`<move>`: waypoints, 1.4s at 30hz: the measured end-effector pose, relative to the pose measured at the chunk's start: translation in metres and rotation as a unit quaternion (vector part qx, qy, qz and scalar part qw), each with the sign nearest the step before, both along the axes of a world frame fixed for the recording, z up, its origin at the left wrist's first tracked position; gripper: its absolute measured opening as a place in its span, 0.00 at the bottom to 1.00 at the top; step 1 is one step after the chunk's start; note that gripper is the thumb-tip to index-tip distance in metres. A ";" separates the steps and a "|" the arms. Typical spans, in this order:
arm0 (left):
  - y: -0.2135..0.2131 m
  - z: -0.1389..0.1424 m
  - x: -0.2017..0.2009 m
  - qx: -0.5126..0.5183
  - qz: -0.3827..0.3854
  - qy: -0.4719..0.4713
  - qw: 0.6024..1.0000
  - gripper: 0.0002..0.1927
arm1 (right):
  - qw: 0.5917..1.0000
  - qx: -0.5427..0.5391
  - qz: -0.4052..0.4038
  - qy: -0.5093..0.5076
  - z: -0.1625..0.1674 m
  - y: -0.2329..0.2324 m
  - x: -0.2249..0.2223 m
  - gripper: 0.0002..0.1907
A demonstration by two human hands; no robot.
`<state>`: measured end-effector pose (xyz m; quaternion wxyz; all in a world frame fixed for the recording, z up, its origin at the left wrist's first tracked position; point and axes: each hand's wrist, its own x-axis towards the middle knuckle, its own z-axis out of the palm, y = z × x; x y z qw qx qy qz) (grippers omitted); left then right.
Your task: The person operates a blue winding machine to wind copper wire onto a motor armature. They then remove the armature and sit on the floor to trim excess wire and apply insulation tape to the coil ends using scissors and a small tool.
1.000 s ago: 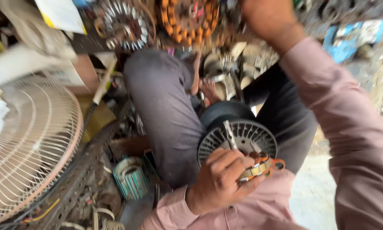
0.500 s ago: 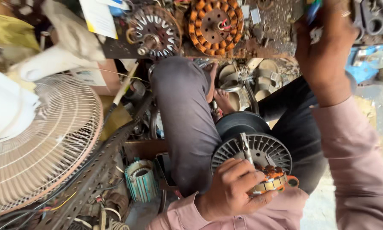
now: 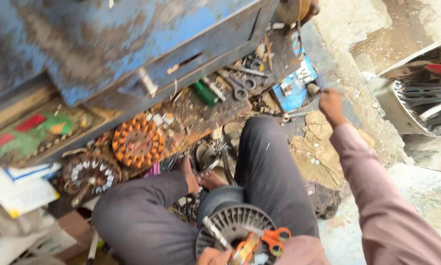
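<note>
A round finned fan motor (image 3: 235,223) with a metal shaft (image 3: 213,231) rests in my lap between my grey trouser legs. At the bottom edge my left hand (image 3: 214,256), only partly in view, holds orange-handled scissors (image 3: 265,239) against the motor. My right hand (image 3: 331,104) is stretched out to the upper right in a pink sleeve. It is closed around a grey metal tool (image 3: 299,111) at the edge of the cluttered low shelf (image 3: 196,115).
A worn blue metal cabinet (image 3: 132,44) fills the top. Below it lie an orange-wound stator (image 3: 138,141), a second stator (image 3: 90,172), a green-handled tool (image 3: 204,93), pliers (image 3: 240,86) and a blue box (image 3: 293,92). A parked vehicle (image 3: 421,105) stands at the right.
The view has swung right, and the white fan guard has left the frame. My right hand moved from the stators out to the right and closed on the grey tool.
</note>
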<state>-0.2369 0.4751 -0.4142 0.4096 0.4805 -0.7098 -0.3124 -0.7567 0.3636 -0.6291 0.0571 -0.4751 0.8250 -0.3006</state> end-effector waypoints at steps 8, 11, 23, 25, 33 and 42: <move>-0.124 -0.082 -0.016 0.016 0.036 -0.064 0.997 0.15 | 0.998 0.028 -0.044 0.023 -0.040 -0.087 -0.033 0.10; -0.142 -0.093 -0.022 0.020 0.041 -0.069 0.997 0.15 | 0.982 0.178 -0.026 0.052 -0.058 -0.102 -0.033 0.10; -0.139 -0.098 -0.013 0.027 0.052 -0.069 0.996 0.16 | 0.884 -0.187 -0.118 -0.412 -0.068 -0.053 -0.044 0.09; -0.139 -0.099 -0.012 0.026 0.052 -0.067 0.996 0.16 | 0.869 -0.173 -0.096 -0.454 -0.061 -0.040 -0.044 0.09; -0.153 -0.101 -0.013 0.021 0.048 -0.064 0.997 0.17 | 0.973 0.206 0.019 0.106 -0.076 -0.084 -0.039 0.11; -0.149 -0.108 -0.005 0.020 0.056 -0.058 0.997 0.18 | 0.962 0.252 -0.033 0.105 -0.029 -0.114 -0.001 0.10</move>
